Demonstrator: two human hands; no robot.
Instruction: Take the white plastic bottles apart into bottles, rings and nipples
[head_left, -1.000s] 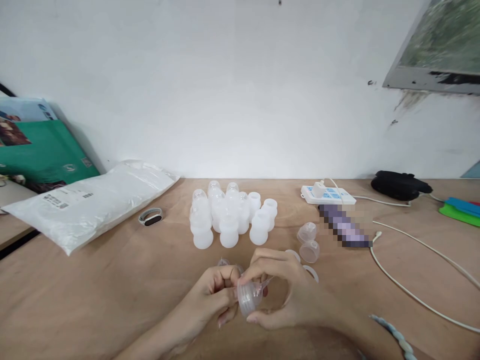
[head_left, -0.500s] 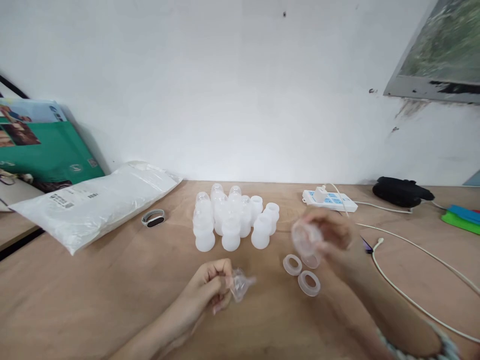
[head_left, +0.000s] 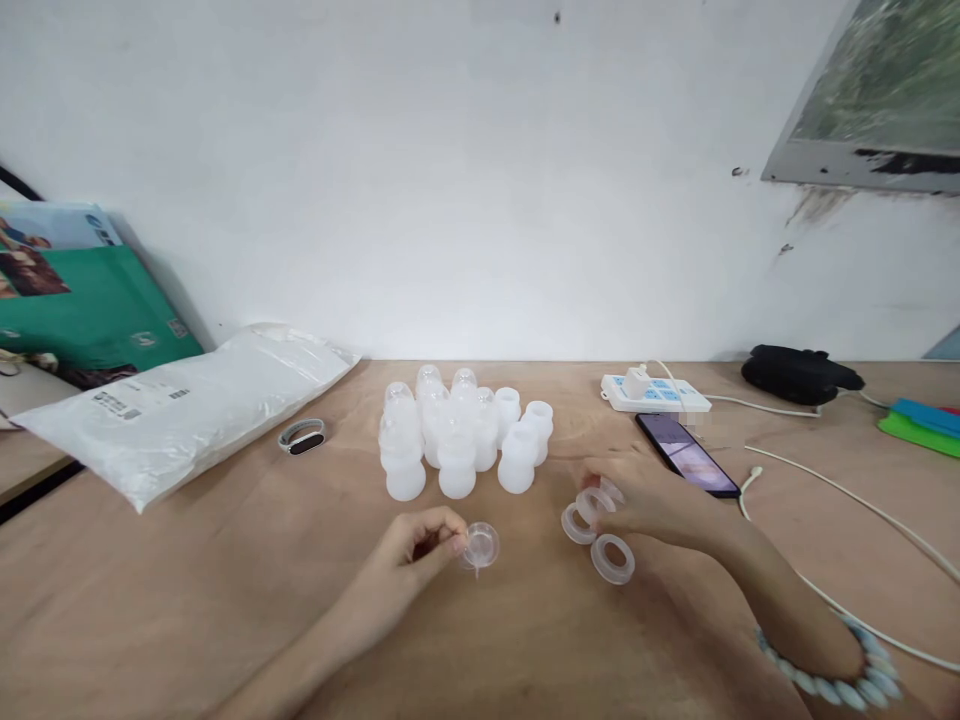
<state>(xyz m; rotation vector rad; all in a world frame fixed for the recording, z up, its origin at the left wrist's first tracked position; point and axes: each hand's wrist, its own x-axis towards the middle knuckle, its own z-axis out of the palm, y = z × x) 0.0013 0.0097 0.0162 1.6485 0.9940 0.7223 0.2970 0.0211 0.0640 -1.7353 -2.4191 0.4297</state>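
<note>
From the head camera, the left hand (head_left: 420, 545) lies low on the worktop (head_left: 225, 600), thumb and forefinger pinched together on a clear cap (head_left: 481, 546). The cap's open mouth faces the camera, and it sits at or just above the wood, in front of the bottles (head_left: 461, 435).

The right hand (head_left: 649, 500) reaches in from the right, its fingertips closed on a tilted ring (head_left: 596, 503) that stands on edge. A left ring (head_left: 574, 527) lies just beside it, touching or overlapping it – which one, I cannot tell. A front ring (head_left: 612, 558) lies flat on the wood, close under the hand. A pale bead bracelet (head_left: 832, 680) circles the right wrist.

The bottles stand upright in a tight white cluster, well apart from both hands. To their left lie a wristband (head_left: 301, 436) and a big plastic bag (head_left: 187, 405), with a green box (head_left: 82, 300) leaning on the wall behind. To the right – a phone (head_left: 686, 453) face up, a power strip (head_left: 655, 392) beyond it, and a white cable (head_left: 825, 590) trailing across the wood
</note>
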